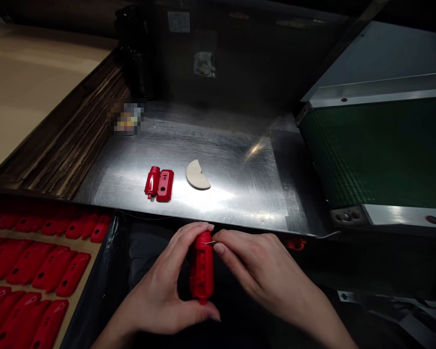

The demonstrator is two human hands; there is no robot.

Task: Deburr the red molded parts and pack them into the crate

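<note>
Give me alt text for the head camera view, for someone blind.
The left hand grips a red part while the right hand holds a thin tool at its upper end. Beyond, red pieces and a cream half-disc lie on a metal table; rows of red parts sit lower left.

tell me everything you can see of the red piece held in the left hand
The red piece is elongated and looks like plastic, with a ringed far end, recesses along its visible face and a small nub at its near end. The grip of the left hand holds it lengthwise, just short of the metal table, fingers at the far end, thumb at the near end. A thin metallic tool in the right hand meets its far end; exact contact is unclear.
</note>
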